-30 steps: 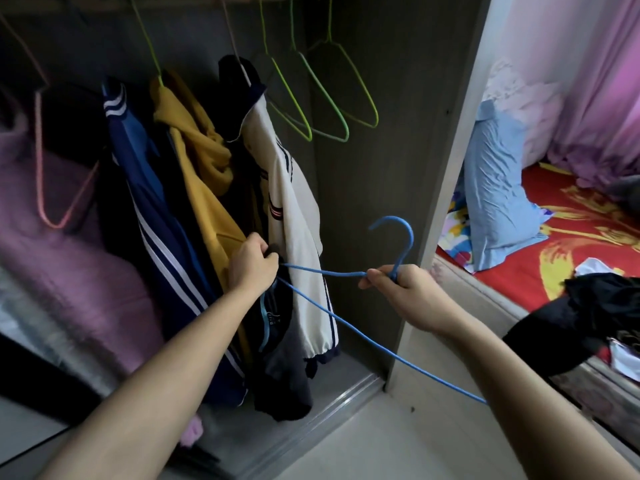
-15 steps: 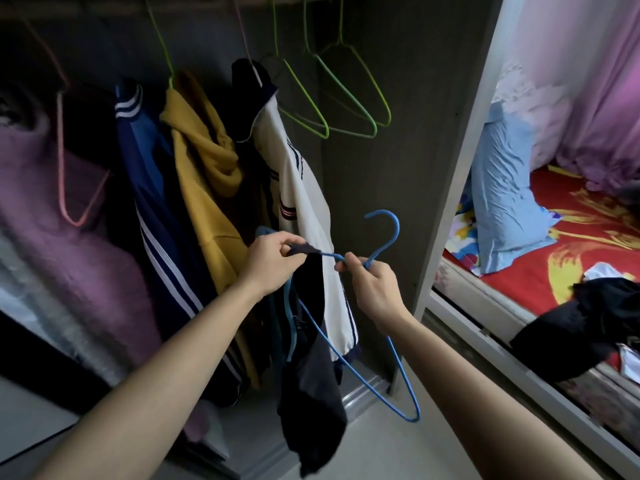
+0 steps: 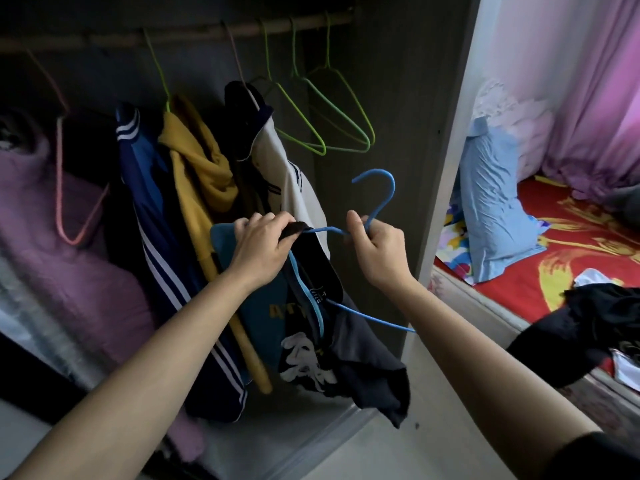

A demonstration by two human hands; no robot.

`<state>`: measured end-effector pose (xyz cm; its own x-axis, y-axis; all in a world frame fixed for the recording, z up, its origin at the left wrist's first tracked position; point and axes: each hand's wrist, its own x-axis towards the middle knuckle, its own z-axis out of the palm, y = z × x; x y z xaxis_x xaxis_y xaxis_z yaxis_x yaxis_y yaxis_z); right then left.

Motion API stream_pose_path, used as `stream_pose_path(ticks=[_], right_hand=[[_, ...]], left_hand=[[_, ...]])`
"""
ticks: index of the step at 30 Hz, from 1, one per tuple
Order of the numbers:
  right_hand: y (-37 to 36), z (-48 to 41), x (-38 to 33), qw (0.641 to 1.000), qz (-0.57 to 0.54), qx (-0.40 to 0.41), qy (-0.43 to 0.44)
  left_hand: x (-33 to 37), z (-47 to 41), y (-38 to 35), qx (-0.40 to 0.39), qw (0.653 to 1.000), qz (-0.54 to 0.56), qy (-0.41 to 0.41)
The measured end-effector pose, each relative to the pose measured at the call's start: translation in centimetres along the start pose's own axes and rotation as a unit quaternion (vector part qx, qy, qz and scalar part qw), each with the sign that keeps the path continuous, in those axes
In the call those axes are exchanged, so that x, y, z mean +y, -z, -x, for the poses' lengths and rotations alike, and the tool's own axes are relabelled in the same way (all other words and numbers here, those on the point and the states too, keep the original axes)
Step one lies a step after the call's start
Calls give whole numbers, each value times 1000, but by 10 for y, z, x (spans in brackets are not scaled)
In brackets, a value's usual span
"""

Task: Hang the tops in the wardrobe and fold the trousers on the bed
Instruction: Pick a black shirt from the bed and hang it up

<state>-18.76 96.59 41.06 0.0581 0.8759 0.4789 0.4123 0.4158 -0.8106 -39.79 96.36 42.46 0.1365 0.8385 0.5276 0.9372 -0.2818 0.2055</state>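
I stand at the open wardrobe. My right hand (image 3: 377,247) grips a blue wire hanger (image 3: 381,195) at the base of its hook. My left hand (image 3: 265,245) pinches the dark collar of a black and teal printed top (image 3: 311,344) over the hanger's left shoulder; the top droops below, partly threaded on the wire. On the wooden rail (image 3: 214,32) hang a navy striped jacket (image 3: 162,244), a yellow hoodie (image 3: 197,174) and a cream and dark jacket (image 3: 277,161). A heap of dark clothes (image 3: 595,327) lies on the bed's near edge at the right.
Empty green hangers (image 3: 332,123) hang at the rail's right end, a pink hanger (image 3: 65,188) at the left over purple bedding (image 3: 69,271). The wardrobe's side panel (image 3: 446,150) stands between the rail and the bed (image 3: 571,244), which has a red cover, a blue pillow (image 3: 491,202) and pink curtains behind.
Both hands have risen with the hanger and come closer together. The top has slid further onto the wire, and more of its printed front now hangs in view.
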Motion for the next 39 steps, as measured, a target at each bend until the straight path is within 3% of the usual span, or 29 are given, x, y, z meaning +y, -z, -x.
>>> stream_pose_path(ticks=[4, 6, 9, 12, 15, 18, 21, 24, 27, 29, 31, 33, 39], right_hand=[[4, 12, 16, 957, 185, 171, 143], [6, 24, 21, 941, 186, 165, 229], [0, 44, 34, 933, 177, -30, 312], [-19, 59, 52, 908, 258, -190, 269], [-33, 63, 70, 885, 312, -294, 180], [-32, 62, 85, 876, 325, -327, 142], [-11, 53, 96, 886, 337, -277, 155], [20, 37, 108, 941, 273, -161, 122], [40, 27, 106, 991, 127, -27, 26], [41, 24, 98, 998, 37, 49, -23], [41, 22, 92, 993, 20, 107, -50], [44, 20, 92, 991, 36, 119, -42], [56, 14, 102, 988, 152, 24, 17]], left_hand=[[11, -12, 0, 40, 997, 12, 67], [13, -19, 1, 51, 994, 20, 97], [18, -29, 4, 81, 989, 20, 121], [26, -36, 8, 104, 987, 22, 121], [33, -41, 14, 127, 984, 30, 121], [27, -44, 21, 143, 979, 54, 134], [6, -42, 27, 150, 973, 84, 154], [-20, -34, 29, 159, 970, 80, 168], [-36, -27, 25, 147, 972, 70, 172], [-37, -25, 21, 140, 972, 75, 172], [-34, -24, 18, 136, 972, 88, 172], [-33, -25, 17, 135, 971, 103, 167], [-19, -30, 11, 117, 973, 104, 168]])
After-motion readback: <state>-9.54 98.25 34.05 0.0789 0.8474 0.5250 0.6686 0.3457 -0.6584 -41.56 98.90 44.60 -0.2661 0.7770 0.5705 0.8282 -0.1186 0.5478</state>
